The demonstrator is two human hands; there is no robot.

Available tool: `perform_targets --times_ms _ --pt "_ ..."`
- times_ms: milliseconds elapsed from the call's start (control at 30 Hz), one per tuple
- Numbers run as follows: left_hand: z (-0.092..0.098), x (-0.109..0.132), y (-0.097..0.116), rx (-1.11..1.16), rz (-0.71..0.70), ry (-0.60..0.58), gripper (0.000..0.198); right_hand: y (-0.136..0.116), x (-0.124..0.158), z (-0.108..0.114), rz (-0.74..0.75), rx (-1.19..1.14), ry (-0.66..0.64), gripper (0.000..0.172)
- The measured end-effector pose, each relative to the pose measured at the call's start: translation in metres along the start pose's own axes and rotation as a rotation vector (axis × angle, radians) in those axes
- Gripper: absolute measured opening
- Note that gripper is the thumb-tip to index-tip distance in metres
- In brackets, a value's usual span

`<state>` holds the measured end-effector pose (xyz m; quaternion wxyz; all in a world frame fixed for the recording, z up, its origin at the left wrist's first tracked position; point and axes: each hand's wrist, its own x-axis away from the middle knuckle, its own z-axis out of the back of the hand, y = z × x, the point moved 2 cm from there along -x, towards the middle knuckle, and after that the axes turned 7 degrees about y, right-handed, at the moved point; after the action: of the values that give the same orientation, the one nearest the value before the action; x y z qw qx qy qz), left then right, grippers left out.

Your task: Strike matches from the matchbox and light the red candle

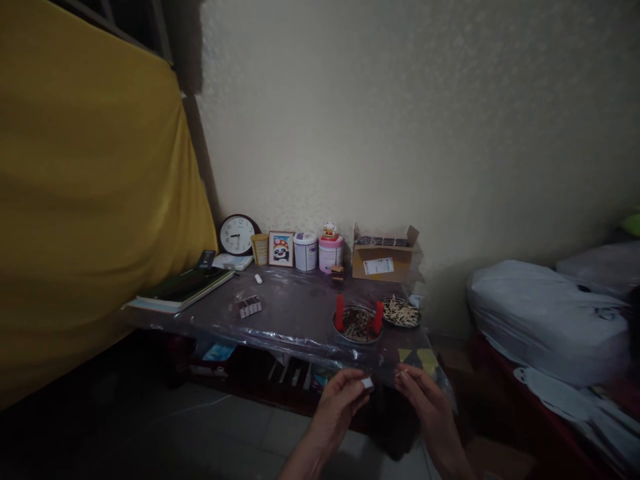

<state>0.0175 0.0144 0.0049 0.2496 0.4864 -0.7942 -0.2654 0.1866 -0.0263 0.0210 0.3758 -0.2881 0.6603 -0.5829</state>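
Just past the front edge of the table, my left hand (339, 398) is closed around a small matchbox (367, 383), whose pale end shows at the fingertips. To its right, my right hand (425, 393) pinches what looks like a matchstick (399, 375), mostly hidden by the fingers. Both hands are apart, at about the same height. Beyond them a round dish (359, 339) of dark bits holds two red candles, one upright at left (340, 313) and one slightly tilted at right (378, 317); I see no flame. Beside it stands a dish of loose matchsticks (399, 312).
The table (290, 307) has a clear plastic cover. Along the wall are a clock (237, 235), a yellow cup (260, 250), a panda picture (281, 249), two tins (306, 253) and a cardboard box (383, 267). Matchboxes (250, 306) lie at left, books (185, 287) farther left.
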Motion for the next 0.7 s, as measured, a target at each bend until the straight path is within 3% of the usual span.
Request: perform_targets --times_ms 367,700 --pt "-0.001 0.003 0.0 0.001 0.021 -0.017 0.021 0.004 0.001 -0.002 -0.08 -0.111 -0.054 0.036" --pt "-0.003 0.003 -0.005 0.001 0.037 -0.022 0.017 0.007 0.0 -0.004 -0.056 -0.11 -0.044 0.031"
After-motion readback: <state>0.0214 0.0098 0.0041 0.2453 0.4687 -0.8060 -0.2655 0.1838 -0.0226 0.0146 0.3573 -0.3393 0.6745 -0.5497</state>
